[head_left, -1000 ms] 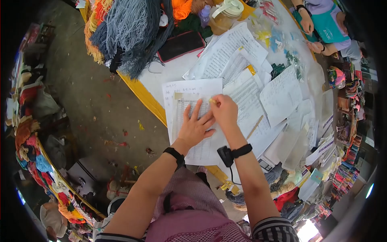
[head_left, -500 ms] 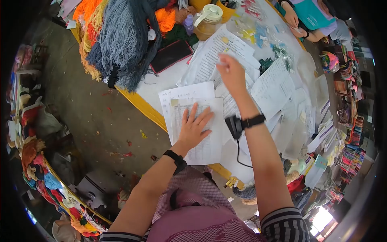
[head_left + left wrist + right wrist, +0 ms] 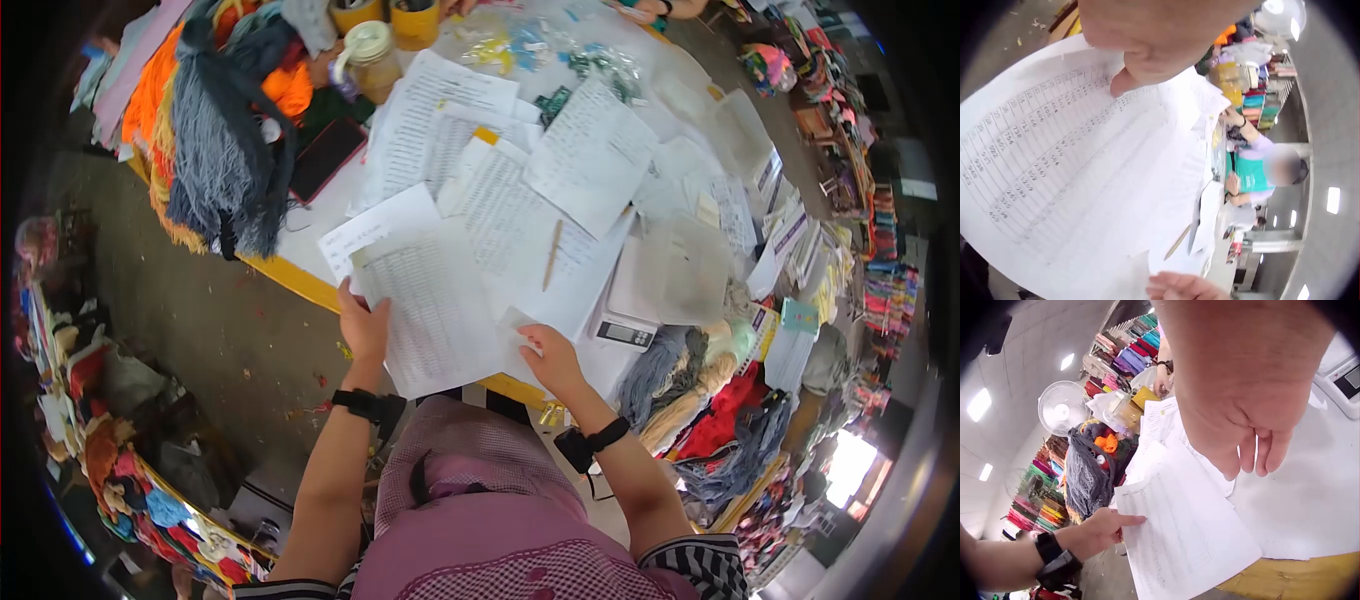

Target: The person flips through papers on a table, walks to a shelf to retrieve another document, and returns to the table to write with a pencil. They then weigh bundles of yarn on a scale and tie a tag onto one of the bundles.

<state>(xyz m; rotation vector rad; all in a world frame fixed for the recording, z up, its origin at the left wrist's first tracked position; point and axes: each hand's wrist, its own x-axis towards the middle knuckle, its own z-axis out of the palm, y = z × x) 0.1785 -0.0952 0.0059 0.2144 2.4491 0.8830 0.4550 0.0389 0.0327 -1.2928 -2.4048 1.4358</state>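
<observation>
My left hand (image 3: 365,325) grips the left edge of a printed sheet (image 3: 435,310), thumb on top. Columns of numbers fill this sheet, whose near end reaches past the table's front edge. Under its far end lies a white paper (image 3: 350,235) with handwriting. To the right of the sheet is my right hand (image 3: 552,358), its fingers loosely bent. Beside its fingertips shows a small pale paper corner (image 3: 515,320). In the right wrist view the right hand (image 3: 1254,419) hangs over the white table, its fingertips overlapping the papers' edge.
More written papers (image 3: 590,150) spread over the table, with a pencil (image 3: 552,255) on them. A digital scale (image 3: 625,325) stands right, beside yarn bundles (image 3: 700,400). Grey yarn (image 3: 215,140), a phone (image 3: 328,160) and a lidded jug (image 3: 370,60) lie farther left. Another person (image 3: 1254,169) is across the table.
The left hand has gone from lying flat on the sheet to gripping its left edge. My right hand reached over the far papers, then came back near the front edge. The head view has shifted.
</observation>
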